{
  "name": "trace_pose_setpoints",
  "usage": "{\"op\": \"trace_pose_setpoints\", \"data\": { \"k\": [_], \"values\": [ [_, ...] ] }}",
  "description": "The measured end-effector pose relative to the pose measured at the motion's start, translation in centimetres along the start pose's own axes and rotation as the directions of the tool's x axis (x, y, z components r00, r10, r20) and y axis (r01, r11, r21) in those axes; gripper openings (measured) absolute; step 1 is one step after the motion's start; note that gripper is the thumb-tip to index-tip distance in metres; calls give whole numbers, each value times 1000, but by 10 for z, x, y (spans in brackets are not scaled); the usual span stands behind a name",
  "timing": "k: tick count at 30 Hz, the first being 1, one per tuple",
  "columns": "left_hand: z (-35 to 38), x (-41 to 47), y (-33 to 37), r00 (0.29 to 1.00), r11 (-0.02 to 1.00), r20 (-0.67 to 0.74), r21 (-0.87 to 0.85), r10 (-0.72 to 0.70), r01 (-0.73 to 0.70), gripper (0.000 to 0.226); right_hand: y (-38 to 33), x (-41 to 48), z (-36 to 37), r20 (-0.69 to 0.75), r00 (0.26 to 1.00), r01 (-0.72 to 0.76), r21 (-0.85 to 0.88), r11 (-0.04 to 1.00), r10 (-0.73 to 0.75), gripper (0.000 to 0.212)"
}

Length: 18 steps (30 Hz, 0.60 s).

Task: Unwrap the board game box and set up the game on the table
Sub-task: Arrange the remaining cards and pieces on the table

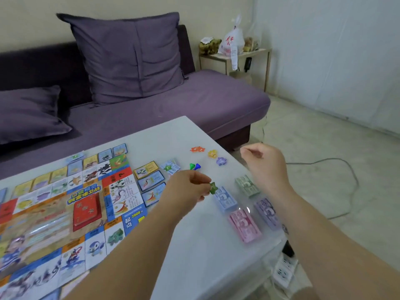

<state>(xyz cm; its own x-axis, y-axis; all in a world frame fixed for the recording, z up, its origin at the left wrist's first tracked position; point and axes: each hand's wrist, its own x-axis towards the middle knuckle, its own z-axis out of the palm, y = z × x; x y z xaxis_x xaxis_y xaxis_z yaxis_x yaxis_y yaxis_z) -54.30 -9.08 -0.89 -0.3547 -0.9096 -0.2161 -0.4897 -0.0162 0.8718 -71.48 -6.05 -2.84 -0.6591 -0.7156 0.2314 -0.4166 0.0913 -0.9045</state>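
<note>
a green star-shaped token [213, 188] is pinched between the thumb and fingertips of the left hand [188, 187], just above the white table [194, 245] and at the near corner of the blue money stack [225, 199]. the game board [65, 213] is laid flat to the left of that hand, with a red card deck [87, 211] set on its middle. a row of property cards [149, 180] is placed between the board and the left hand.

the left forearm is stretched in from the lower left, with the wrist raised and the knuckles turned up. the right hand [262, 161] is held higher and farther right, over the table's right edge, with its fingers curled in toward the palm; nothing is seen in it.

green [247, 185], pink [244, 225] and purple [268, 213] money stacks are grouped between the two forearms, close to the right edge. a green pawn [191, 166] and a blue pawn [197, 166] are stood together just beyond the left hand. beyond them, orange [197, 149], yellow [212, 153] and purple [221, 161] tokens are spread near the far corner. bare tabletop is left in front of the money stacks, under the left forearm. a purple sofa [194, 100] is set along the far edge.
</note>
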Motion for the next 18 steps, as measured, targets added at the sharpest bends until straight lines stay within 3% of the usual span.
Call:
{"op": "trace_pose_setpoints", "data": {
  "k": [3,9,18],
  "values": [
    [17,32,10,999,997,5,63,36,-36,13,9,9,-7,-60,998,-1,13,1000,1,13],
    [49,83,17,991,915,57,381,121,-133,16,14,16,-5,-62,997,-32,65,997,36,11],
    [65,107,22,972,789,71,573,223,-223,12,20,20,-6,-17,999,-50,76,996,51,11]
  ]
}}
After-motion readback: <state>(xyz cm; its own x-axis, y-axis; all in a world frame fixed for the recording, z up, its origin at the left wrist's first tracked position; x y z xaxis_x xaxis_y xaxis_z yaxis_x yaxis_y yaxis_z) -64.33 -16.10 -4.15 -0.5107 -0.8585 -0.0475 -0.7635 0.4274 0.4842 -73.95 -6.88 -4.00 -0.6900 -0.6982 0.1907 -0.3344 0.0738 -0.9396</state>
